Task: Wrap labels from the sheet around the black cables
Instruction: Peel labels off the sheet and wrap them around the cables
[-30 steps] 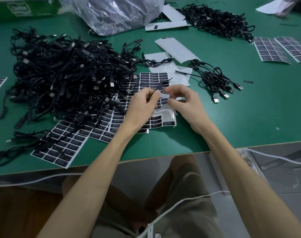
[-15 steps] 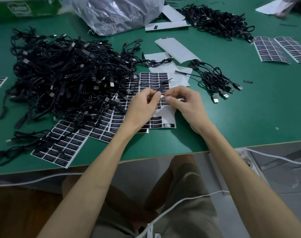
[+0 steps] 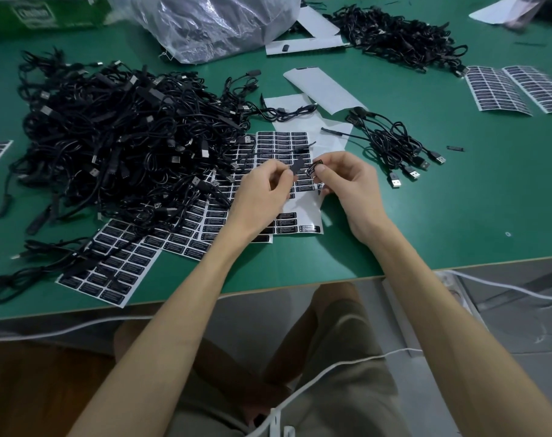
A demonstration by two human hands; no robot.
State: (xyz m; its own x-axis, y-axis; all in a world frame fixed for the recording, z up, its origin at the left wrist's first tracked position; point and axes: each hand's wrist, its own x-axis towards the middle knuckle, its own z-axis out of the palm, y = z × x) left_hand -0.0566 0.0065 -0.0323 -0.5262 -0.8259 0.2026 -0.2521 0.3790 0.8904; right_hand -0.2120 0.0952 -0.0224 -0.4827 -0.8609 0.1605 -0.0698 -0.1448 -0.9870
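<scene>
My left hand (image 3: pixel 265 190) pinches the small black block of a black cable (image 3: pixel 297 167) above a label sheet (image 3: pixel 303 216). Just to its right, my right hand (image 3: pixel 347 184) pinches a peeled black label (image 3: pixel 314 168) between thumb and fingertip. The label is a short way from the cable's block and does not touch it. The sheet of black labels lies flat on the green table (image 3: pixel 457 222) under both hands, with its lower right rows peeled to white backing.
A big heap of black cables (image 3: pixel 117 143) fills the left. A small bundle of cables with USB plugs (image 3: pixel 394 146) lies right of my hands. More label sheets (image 3: pixel 110 263) (image 3: pixel 517 89), a second cable pile (image 3: pixel 394 36) and a plastic bag (image 3: pixel 211 23) lie around.
My right hand has lifted off the sheet with a peeled label and drawn slightly right. The left hand keeps its hold on the cable, a little higher.
</scene>
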